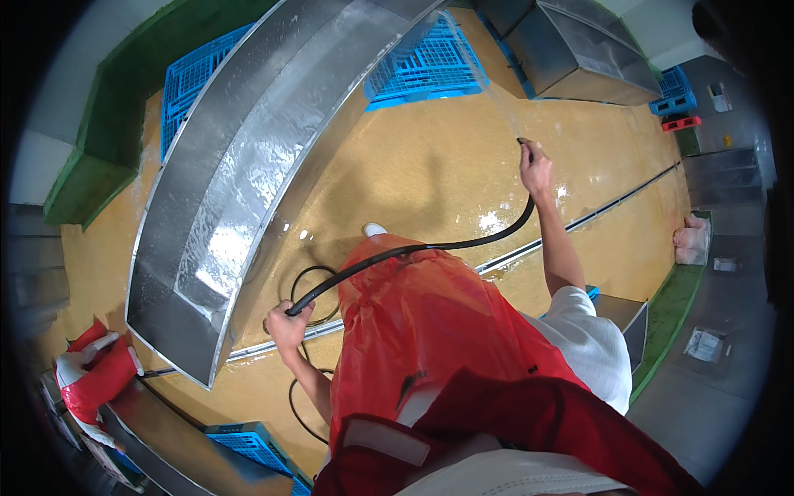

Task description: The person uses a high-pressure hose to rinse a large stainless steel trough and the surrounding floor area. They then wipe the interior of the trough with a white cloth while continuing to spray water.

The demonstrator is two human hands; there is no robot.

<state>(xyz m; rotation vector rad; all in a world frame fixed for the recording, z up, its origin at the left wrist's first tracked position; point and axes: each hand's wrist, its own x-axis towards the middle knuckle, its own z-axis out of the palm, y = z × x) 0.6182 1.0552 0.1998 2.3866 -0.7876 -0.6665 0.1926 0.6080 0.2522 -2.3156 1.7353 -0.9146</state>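
Observation:
My right hand [536, 174] is closed around the end of a black hose [447, 245], held out to the upper right of my body. A stream of water [484, 87] runs from that end toward the top of the view, near a long wet stainless steel trough [273, 124]. My left hand [285, 326] grips the same hose lower down, beside the trough's right side. The hose loops down to the floor from there. A red apron [430, 306] covers my front, with one white boot showing below it.
Blue pallets [422, 83] lie by the trough. A steel unit [591, 58] stands upper right, near a red pallet [681, 124]. A drain channel [579, 220] crosses the yellow floor [413, 165]. Another person in red and white [87, 380] bends over a steel table at lower left.

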